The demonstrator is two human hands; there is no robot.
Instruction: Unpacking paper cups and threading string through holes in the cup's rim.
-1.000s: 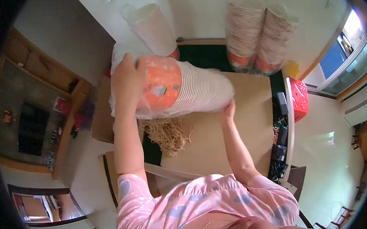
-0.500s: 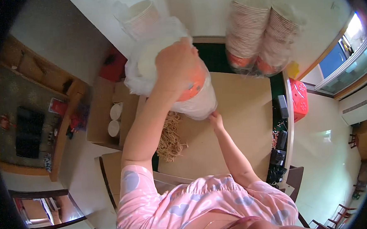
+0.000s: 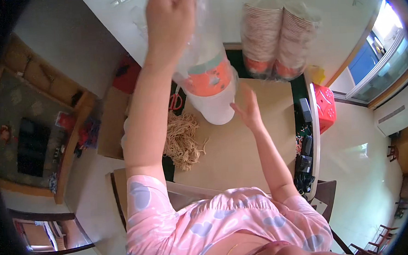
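My left hand (image 3: pixel 172 9), raised at the top of the view, is closed on the gathered top of a clear plastic bag (image 3: pixel 204 30). Below it, a stack of paper bowls (image 3: pixel 209 81) with an orange and green printed band and a white lower part stands upright over the table. My right hand (image 3: pixel 248 107) is open at the stack's lower right side, thumb towards it; whether it touches is hard to tell. To the left of the stack lies a tangled heap of tan cord (image 3: pixel 182 139), with red-handled scissors (image 3: pixel 176 101) just behind it.
Two tall bagged stacks of paper bowls (image 3: pixel 262 41) stand at the back of the brown board (image 3: pixel 269 142). A cardboard box (image 3: pixel 109 128) is on the left. Black adapters and cables (image 3: pixel 303 164) line the right edge, beyond which stands a red plastic stool (image 3: pixel 324 105).
My left hand has risen, drawing the plastic upward, and the bowl stack now stands straighter. My right hand has let go of the bag's lower end and opened.
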